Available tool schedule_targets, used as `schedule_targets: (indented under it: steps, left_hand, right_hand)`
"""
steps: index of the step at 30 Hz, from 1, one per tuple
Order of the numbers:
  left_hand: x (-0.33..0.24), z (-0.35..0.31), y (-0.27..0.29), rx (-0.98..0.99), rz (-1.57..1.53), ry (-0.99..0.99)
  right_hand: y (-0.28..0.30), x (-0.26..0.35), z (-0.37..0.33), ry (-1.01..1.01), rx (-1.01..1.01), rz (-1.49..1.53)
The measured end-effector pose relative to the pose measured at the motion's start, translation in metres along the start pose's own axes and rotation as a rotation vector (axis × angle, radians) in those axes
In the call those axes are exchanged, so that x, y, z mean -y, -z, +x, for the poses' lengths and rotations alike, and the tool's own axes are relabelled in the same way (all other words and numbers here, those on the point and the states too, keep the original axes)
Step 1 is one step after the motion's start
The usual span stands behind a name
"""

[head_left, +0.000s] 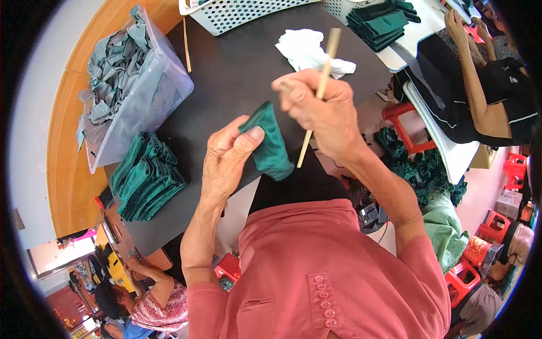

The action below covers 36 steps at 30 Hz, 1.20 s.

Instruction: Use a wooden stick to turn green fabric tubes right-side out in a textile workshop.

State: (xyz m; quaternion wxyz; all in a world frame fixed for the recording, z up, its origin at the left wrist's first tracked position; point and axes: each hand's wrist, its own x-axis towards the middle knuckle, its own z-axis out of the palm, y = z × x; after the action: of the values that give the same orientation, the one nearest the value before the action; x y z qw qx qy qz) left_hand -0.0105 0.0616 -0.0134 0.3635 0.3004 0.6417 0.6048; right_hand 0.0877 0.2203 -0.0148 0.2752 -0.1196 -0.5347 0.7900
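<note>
My left hand (228, 155) pinches the upper part of a small dark green velvety fabric piece (272, 150), thumb on top, with its lower end hanging free. Just right of it, my right hand (324, 110) is closed around a thin wooden stick (332, 48), which looks like a chopstick. The stick slants, its lower tip beside the green piece but apart from it. To the left, a stack of folded green fabric pieces (145, 178) lies on the dark table (237, 62). Beyond my right hand is a crumpled white cloth (307, 48).
A clear plastic bin (169, 85) of grey-green fabric stands at left. A white perforated basket (243, 14) sits at the far edge, and more green pieces (377, 25) are piled far right. Another person's arm (480, 96) is at right; red stools (406, 127) stand on the floor.
</note>
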Motion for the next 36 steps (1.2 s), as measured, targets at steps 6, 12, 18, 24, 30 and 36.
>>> schedule_targets:
  steps: [6,12,18,24,30,36]
  left_hand:
    - [-0.004,-0.003,-0.001,0.063,-0.212,0.001]
    - [0.004,-0.003,0.001,0.047,-0.061,-0.030]
    - [-0.008,0.008,-0.003,-0.066,-0.254,0.072]
    - [-0.013,0.021,0.014,-0.003,-0.386,0.067]
    - [-0.002,0.028,0.013,0.070,-0.448,-0.035]
    - [-0.002,0.034,0.020,0.232,-0.444,-0.127]
  right_hand:
    - [0.012,-0.002,-0.005,-0.141,-0.021,0.153]
    - [-0.012,0.000,-0.007,0.051,0.183,-0.141]
    - [-0.001,-0.009,0.008,-0.124,-0.062,0.160]
    - [0.011,0.001,-0.022,0.007,0.095,-0.186]
    - [0.017,0.013,-0.048,0.040,0.265,-0.625]
    - [0.022,0.006,-0.054,0.304,0.210,-0.909]
